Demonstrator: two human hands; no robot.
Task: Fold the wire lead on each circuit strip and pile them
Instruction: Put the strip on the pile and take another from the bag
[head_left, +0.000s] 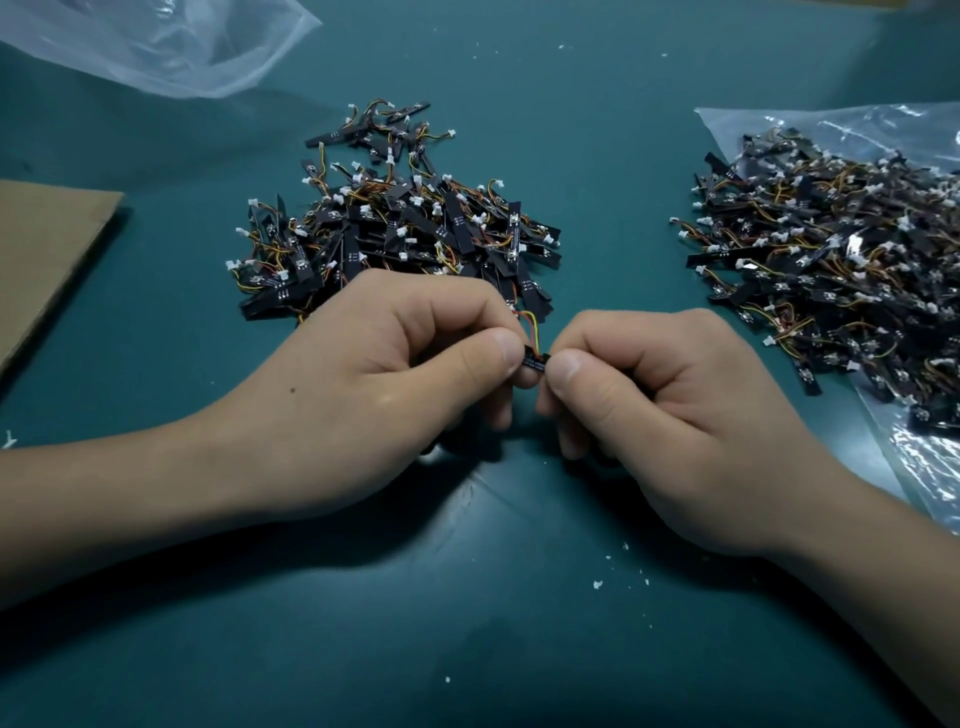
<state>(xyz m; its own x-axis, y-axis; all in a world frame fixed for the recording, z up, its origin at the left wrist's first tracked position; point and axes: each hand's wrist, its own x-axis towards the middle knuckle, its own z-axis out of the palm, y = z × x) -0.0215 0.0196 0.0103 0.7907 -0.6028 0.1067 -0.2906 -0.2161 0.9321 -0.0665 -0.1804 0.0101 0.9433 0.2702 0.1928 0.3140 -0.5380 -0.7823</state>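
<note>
Left hand (363, 384) pinches one end of a circuit strip (534, 362), fingers curled, just in front of the centre pile (395, 228). Right hand (665, 395) pinches the other end, wire lead (530, 325) looping up between the thumbs. Bagged heap (831, 249) lies far right.

Held circuit strip (534, 362): mostly hidden between left hand (395, 374) and right hand (665, 410). Right heap of strips (831, 260): cut by right edge. Cardboard (47, 249): cut by left edge. Far-left plastic bag (156, 41): cut by top edge.
</note>
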